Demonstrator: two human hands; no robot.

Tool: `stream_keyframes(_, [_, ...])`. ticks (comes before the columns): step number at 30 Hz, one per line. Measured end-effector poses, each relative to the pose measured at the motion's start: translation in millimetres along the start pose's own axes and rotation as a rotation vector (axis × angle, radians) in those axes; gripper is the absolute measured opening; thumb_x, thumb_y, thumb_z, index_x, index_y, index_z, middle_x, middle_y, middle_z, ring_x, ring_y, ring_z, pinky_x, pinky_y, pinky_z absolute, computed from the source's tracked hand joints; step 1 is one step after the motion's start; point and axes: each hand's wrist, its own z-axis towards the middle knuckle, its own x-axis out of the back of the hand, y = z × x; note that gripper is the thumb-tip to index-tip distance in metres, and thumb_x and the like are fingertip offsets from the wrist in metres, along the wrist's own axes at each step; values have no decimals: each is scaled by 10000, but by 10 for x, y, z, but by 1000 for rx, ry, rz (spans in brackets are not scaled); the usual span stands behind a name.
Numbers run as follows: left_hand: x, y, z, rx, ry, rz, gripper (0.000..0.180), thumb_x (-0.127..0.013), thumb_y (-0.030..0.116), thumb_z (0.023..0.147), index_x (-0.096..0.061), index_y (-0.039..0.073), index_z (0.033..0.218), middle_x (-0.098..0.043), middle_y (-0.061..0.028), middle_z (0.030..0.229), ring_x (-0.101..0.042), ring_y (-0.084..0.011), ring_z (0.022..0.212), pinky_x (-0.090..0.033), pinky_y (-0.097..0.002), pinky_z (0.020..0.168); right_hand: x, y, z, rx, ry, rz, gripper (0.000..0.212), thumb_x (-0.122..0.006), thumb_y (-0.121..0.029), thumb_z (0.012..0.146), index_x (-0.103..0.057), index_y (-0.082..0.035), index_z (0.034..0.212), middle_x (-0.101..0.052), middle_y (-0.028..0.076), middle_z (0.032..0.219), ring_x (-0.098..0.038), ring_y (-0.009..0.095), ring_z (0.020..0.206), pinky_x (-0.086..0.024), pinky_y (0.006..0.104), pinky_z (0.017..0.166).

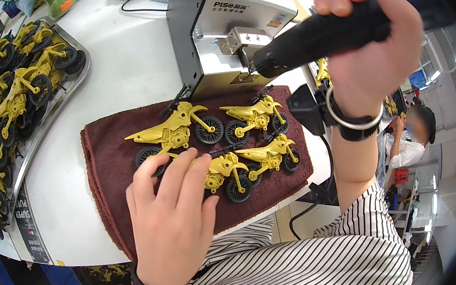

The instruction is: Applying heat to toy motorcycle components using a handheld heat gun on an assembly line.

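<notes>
My right hand (378,52) is wrapped round a black electric screwdriver (323,41). Its tip points left, at the metal outlet of a screw feeder (248,19); exactly where the bit ends is hard to make out. On the folded brown towel (113,172) lie several yellow toy motorcycles with black wheels. My left hand (174,216) bends its fingers over the near left toy motorcycle (223,171), hiding its rear part. Just beyond those fingertips is another toy motorcycle (170,129). Two more, a far right toy motorcycle (256,115) and a near right toy motorcycle (268,153), lie beside them.
A metal tray (79,47) heaped with yellow toy motorcycles stands on the white table (127,47) at the left. A green toy-like object (59,3) is at the far edge. A black cable (328,159) hangs near my right forearm. Another person (407,136) is at the right.
</notes>
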Motion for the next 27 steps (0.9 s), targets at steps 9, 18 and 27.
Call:
stream_keyframes(9, [-136, -147, -70, 2, -29, 67, 470, -716, 114, 607, -570, 101, 1053, -522, 9, 1016, -427, -218, 932, -315, -360, 777, -73, 27, 37, -36, -161, 38, 174, -472, -159, 796, -455, -31, 913, -433, 54, 759, -424, 163, 680, -349, 336, 689])
stream_keyframes(18, [-132, -155, -116, 56, 41, 67, 425, -731, 157, 597, -593, 122, 997, -521, 27, 1032, -424, -217, 956, -293, -363, 795, -12, -275, -98, -123, -199, 155, 228, -461, -146, 798, -430, -6, 976, -400, 43, 754, -387, 133, 651, -334, 312, 654])
stream_keyframes(27, [-176, -205, -122, 67, 63, 114, 426, -732, 199, 594, -617, 142, 1000, -537, 34, 1020, -417, -206, 960, -266, -367, 798, -299, -264, -817, -95, -336, 263, 369, -613, -83, 742, -320, -59, 966, -506, 46, 708, -519, 135, 551, -463, 266, 552])
